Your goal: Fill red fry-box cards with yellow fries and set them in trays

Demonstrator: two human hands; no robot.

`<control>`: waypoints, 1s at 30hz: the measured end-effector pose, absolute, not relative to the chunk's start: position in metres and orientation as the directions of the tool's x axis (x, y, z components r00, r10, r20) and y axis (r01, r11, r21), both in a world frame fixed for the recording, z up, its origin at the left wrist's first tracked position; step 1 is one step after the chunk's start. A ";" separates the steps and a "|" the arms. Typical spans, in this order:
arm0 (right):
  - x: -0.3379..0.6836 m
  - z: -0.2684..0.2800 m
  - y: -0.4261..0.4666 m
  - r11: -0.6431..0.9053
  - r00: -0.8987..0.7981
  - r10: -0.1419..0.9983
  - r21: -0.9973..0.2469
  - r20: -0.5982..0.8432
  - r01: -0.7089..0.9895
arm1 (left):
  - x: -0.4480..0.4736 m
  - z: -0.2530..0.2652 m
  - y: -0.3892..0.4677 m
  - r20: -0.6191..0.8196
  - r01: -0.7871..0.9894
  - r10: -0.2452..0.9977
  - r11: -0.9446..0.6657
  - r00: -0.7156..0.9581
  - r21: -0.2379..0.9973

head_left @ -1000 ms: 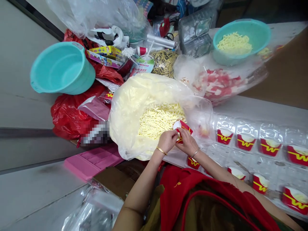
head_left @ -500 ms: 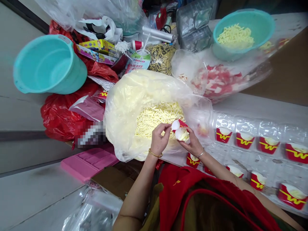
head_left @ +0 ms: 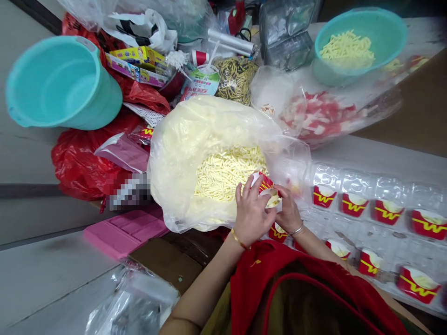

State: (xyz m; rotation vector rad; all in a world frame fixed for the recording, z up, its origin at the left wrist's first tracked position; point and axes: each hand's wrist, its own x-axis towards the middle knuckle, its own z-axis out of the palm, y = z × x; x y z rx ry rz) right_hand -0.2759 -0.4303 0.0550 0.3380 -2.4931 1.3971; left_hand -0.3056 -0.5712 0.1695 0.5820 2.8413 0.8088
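A small red-and-white fry carton [head_left: 266, 183] is between my two hands, with pale yellow pieces showing at its mouth. My left hand [head_left: 252, 211] curls over the near side of the carton, its fingers bent against it. From the right, my right hand [head_left: 289, 209] grips the carton's edge between thumb and fingers. Just beyond them lies a large clear plastic bag [head_left: 195, 118], spread wide around a heap of pale fry-shaped pieces [head_left: 226, 174]. Part of the carton is covered by my fingers.
Clear plastic trays [head_left: 349, 179] with several red cartons line the right side. A teal basin [head_left: 394, 42] with pale pieces stands behind, near a bag of pink-and-white pieces [head_left: 323, 114]. Another teal basin [head_left: 49, 88] sits on a red bag [head_left: 80, 160] at left. A pink tray [head_left: 122, 230] lies below.
My left hand has moved right and turned over the carton, from a pinch at its left edge to wrapping its near side. The carton has shifted slightly right in my right hand.
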 end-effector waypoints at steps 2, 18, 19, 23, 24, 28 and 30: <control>-0.275 0.058 -0.435 0.518 -0.931 -0.097 -0.781 0.352 -0.349 | -0.305 0.160 -0.563 -0.106 0.280 0.375 0.826 -0.921 0.489; -0.264 0.057 -0.438 0.460 -0.978 -0.049 -0.864 0.204 -0.203 | -0.308 0.136 -0.574 -0.068 0.018 0.153 0.498 -0.986 0.867; -0.264 0.058 -0.438 0.446 -0.984 -0.014 -0.879 0.178 -0.166 | -0.311 0.139 -0.579 -0.056 0.005 0.137 0.410 -0.989 0.912; -0.264 0.064 -0.438 0.357 -0.984 -0.016 -0.918 0.180 -0.173 | -0.319 0.149 -0.600 -0.085 -0.073 0.155 0.081 -0.984 0.994; -0.264 0.066 -0.438 0.335 -0.980 -0.032 -0.922 0.196 -0.195 | -0.319 0.151 -0.603 -0.099 -0.095 0.166 0.029 -0.981 0.995; -0.267 0.075 -0.440 0.275 -0.962 -0.043 -0.922 0.271 -0.272 | -0.318 0.159 -0.606 -0.131 -0.146 0.180 -0.074 -0.975 0.987; -0.267 0.080 -0.440 0.288 -0.959 -0.037 -0.916 0.280 -0.279 | -0.318 0.162 -0.606 -0.128 -0.143 0.176 -0.078 -0.976 0.987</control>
